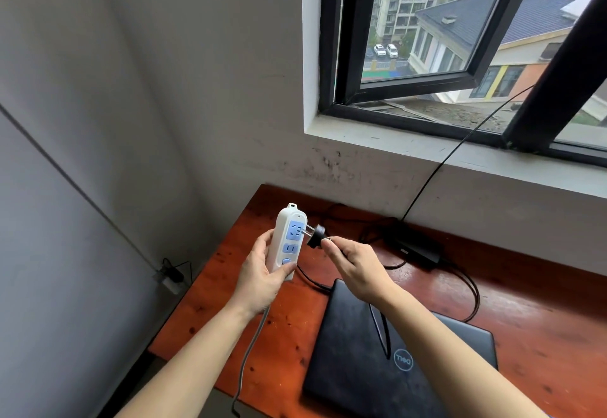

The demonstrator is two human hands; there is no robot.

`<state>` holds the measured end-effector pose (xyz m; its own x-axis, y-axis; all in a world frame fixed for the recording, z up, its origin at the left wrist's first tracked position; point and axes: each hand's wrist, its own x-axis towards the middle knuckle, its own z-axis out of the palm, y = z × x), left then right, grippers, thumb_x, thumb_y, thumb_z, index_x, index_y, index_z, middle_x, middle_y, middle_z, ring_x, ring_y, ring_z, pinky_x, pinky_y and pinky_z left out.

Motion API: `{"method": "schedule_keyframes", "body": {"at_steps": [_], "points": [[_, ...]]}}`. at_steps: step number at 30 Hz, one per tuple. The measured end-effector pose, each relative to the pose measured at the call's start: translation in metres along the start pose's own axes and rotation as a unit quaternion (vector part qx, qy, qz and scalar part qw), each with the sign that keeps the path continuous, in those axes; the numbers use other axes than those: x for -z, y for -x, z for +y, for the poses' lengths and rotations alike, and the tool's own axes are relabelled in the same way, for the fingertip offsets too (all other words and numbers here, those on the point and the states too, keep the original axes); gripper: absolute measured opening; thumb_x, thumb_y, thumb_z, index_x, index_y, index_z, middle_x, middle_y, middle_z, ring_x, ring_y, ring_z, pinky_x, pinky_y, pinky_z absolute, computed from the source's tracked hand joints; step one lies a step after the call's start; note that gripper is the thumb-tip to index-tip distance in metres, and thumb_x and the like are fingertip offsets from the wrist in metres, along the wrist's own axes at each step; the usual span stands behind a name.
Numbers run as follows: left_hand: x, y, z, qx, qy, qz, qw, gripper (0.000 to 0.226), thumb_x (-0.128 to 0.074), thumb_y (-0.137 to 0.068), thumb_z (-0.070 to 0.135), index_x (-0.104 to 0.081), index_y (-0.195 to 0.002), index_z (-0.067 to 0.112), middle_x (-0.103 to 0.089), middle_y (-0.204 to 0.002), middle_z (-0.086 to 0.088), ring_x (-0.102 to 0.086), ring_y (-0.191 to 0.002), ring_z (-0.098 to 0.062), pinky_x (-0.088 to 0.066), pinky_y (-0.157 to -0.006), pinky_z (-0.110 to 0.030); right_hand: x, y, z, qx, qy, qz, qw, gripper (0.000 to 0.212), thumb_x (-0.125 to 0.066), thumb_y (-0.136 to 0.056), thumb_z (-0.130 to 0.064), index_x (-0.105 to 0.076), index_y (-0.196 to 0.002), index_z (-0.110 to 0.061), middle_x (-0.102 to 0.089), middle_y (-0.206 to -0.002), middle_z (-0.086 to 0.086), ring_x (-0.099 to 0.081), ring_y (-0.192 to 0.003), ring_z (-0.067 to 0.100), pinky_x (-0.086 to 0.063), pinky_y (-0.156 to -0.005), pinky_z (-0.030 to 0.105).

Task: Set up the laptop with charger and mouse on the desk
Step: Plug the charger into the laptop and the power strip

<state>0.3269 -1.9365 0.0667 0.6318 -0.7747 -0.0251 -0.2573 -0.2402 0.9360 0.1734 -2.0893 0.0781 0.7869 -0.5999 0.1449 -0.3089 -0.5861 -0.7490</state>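
The left hand (259, 278) is curled round the lower half of a white power strip (289, 237), thumb lying by its blue switch, and holds it upright above the desk (542, 329). Just beside it, the right hand (356, 268) pinches a black plug (316, 236) between thumb and fingertips. The plug's metal prongs point at the strip's top blue socket and their tips reach its face; whether they are in cannot be told. The plug's black cord runs back under the right hand. Beneath the right forearm a closed black laptop (361, 368) lies flat on the desk, its lid bearing a round "DELL" logo (403, 360), seen upside down. The black charger brick (415, 250) lies on the desk beyond the hands, near the wall, among loops of cord; its small label is too small to read.
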Motion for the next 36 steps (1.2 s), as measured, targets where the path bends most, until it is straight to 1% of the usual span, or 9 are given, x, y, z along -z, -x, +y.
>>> {"method": "schedule_keyframes", "body": {"at_steps": [4,7,14,16,20,25,28,32,36], "points": [[0.003,-0.002,0.005,-0.014,-0.011,-0.010,1.000,0.059,-0.078,-0.086,0.023,-0.051,-0.138,0.023,-0.067,-0.123,0.008,-0.065,-0.113,-0.009,-0.058,-0.094,-0.034,0.000,-0.007,-0.003,0.000,0.004,-0.011,1.000,0.045,-0.041,-0.102,-0.053,-0.063,-0.090,-0.017,-0.054,-0.064,-0.006,-0.049,-0.061,0.006,-0.044,-0.065,0.036],[0.005,-0.002,0.009,-0.019,-0.009,-0.010,1.000,0.053,-0.077,-0.087,0.021,-0.054,-0.134,0.025,-0.069,-0.120,0.009,-0.066,-0.110,-0.008,-0.058,-0.092,-0.033,-0.001,-0.009,-0.004,0.004,0.015,-0.015,1.000,0.040,-0.045,-0.105,-0.046,-0.064,-0.090,-0.014,-0.048,-0.060,-0.007,-0.046,-0.058,0.006,-0.040,-0.061,0.032],[0.007,-0.004,0.011,-0.029,-0.031,-0.021,0.999,0.063,-0.077,-0.087,0.018,-0.048,-0.142,0.029,-0.065,-0.127,0.014,-0.063,-0.116,-0.004,-0.055,-0.096,-0.027,0.008,-0.011,-0.008,0.001,0.093,-0.033,0.995,0.037,-0.043,-0.104,-0.049,-0.063,-0.089,-0.021,-0.047,-0.056,-0.006,-0.045,-0.056,0.010,-0.040,-0.058,0.035],[0.006,-0.003,0.012,-0.032,-0.034,-0.022,0.999,0.064,-0.078,-0.086,0.016,-0.048,-0.142,0.030,-0.063,-0.129,0.016,-0.061,-0.117,0.000,-0.052,-0.098,-0.023,0.012,-0.011,-0.009,-0.007,0.131,-0.037,0.991,0.041,-0.041,-0.103,-0.051,-0.063,-0.089,-0.019,-0.052,-0.058,-0.004,-0.052,-0.060,0.019,-0.042,-0.059,0.035],[0.000,0.003,0.017,-0.034,-0.025,-0.040,0.998,0.069,-0.076,-0.087,0.013,-0.044,-0.146,0.030,-0.059,-0.133,0.019,-0.057,-0.121,0.004,-0.045,-0.096,-0.010,0.016,-0.012,-0.013,-0.019,0.195,-0.053,0.979,0.046,-0.039,-0.103,-0.052,-0.060,-0.085,-0.016,-0.054,-0.063,-0.002,-0.050,-0.063,0.024,-0.035,-0.057,0.034],[-0.004,0.003,0.019,-0.039,-0.043,-0.061,0.996,0.076,-0.072,-0.086,0.009,-0.040,-0.150,0.035,-0.061,-0.133,0.016,-0.057,-0.122,-0.001,-0.048,-0.099,-0.016,0.026,-0.017,-0.017,-0.023,0.200,-0.071,0.977,0.049,-0.040,-0.103,-0.051,-0.061,-0.079,-0.014,-0.055,-0.063,-0.002,-0.053,-0.065,0.025,-0.032,-0.057,0.033],[-0.001,0.000,0.022,-0.052,-0.074,-0.058,0.994,0.076,-0.069,-0.084,0.006,-0.043,-0.143,0.045,-0.063,-0.128,0.019,-0.059,-0.116,0.002,-0.048,-0.096,-0.014,0.031,-0.018,-0.020,-0.014,0.219,-0.080,0.972,0.050,-0.040,-0.104,-0.049,-0.065,-0.082,-0.011,-0.058,-0.066,0.001,-0.054,-0.066,0.026,-0.031,-0.056,0.033],[-0.001,-0.004,0.028,-0.050,-0.083,-0.053,0.994,0.069,-0.068,-0.084,0.014,-0.044,-0.146,0.035,-0.065,-0.125,0.013,-0.061,-0.114,-0.005,-0.050,-0.093,-0.016,0.034,-0.029,-0.025,-0.007,0.214,-0.065,0.975,0.049,-0.041,-0.103,-0.048,-0.062,-0.080,-0.010,-0.053,-0.065,-0.001,-0.051,-0.064,0.025,-0.031,-0.057,0.033],[0.003,-0.008,0.035,-0.062,-0.098,-0.036,0.993,0.065,-0.067,-0.085,0.011,-0.048,-0.143,0.034,-0.067,-0.119,0.012,-0.063,-0.108,-0.006,-0.048,-0.084,-0.009,0.035,-0.035,-0.024,-0.009,0.175,-0.068,0.982,0.047,-0.044,-0.104,-0.045,-0.058,-0.075,-0.011,-0.049,-0.059,-0.003,-0.047,-0.059,0.023,-0.031,-0.055,0.034]]}}
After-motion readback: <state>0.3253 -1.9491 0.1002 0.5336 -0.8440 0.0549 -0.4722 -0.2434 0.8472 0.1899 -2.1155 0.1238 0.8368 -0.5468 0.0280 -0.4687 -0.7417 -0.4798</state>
